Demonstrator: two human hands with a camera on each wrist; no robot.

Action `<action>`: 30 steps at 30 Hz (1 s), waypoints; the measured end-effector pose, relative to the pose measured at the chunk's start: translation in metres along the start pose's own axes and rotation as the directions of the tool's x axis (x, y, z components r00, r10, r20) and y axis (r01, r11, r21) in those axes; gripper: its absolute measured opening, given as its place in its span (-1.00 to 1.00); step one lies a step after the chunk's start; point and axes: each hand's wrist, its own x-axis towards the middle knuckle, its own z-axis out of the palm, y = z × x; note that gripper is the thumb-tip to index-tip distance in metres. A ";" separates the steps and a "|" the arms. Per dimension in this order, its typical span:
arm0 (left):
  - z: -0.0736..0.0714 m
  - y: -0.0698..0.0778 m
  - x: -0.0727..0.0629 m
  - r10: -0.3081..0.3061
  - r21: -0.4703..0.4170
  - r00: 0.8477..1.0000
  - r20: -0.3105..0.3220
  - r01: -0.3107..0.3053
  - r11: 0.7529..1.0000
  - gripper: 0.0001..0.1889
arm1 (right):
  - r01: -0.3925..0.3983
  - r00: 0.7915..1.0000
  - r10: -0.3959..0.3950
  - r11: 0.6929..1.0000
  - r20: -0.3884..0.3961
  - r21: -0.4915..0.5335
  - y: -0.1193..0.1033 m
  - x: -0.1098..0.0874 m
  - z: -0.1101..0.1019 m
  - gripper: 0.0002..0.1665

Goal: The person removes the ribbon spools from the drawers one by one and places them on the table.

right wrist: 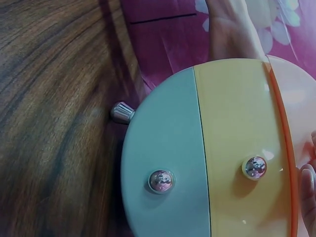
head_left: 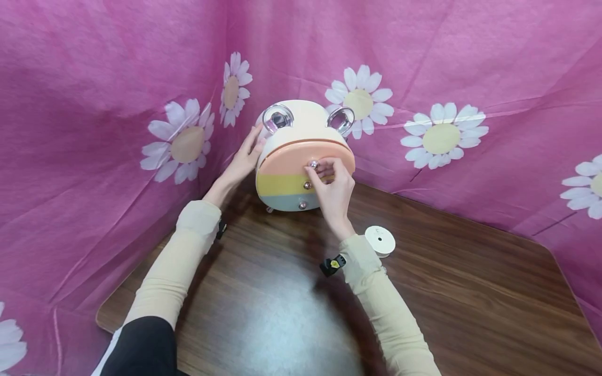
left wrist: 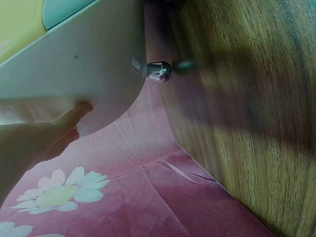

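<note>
A rounded white drawer box [head_left: 305, 112] with two silver ring-shaped eyes stands on the table. Its front has an orange top drawer [head_left: 282, 158], a yellow middle drawer [right wrist: 237, 108] and a blue-green bottom drawer [right wrist: 165, 128], each with a shiny round knob. My right hand [head_left: 335, 189] pinches the top drawer's knob [head_left: 313, 164] between thumb and fingers; the right wrist view catches only its fingertips. The orange drawer's edge juts slightly past the yellow front. Against the box's left side rests my left hand [head_left: 244, 159], fingers extended. In the left wrist view, those fingers [left wrist: 74, 116] touch the white side wall.
A white spool [head_left: 380, 240] lies on the wooden table [head_left: 470, 271], just right of my right wrist. Pink cloth [head_left: 470, 52] with daisies hangs behind and along the left. Short silver feet [left wrist: 159, 71] hold up the box.
</note>
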 end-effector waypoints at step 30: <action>-0.002 -0.039 0.017 0.048 -0.018 0.999 -0.009 -0.048 0.999 -0.37 | -0.032 0.999 0.033 0.999 0.019 -0.028 0.001 0.009 0.006 -0.64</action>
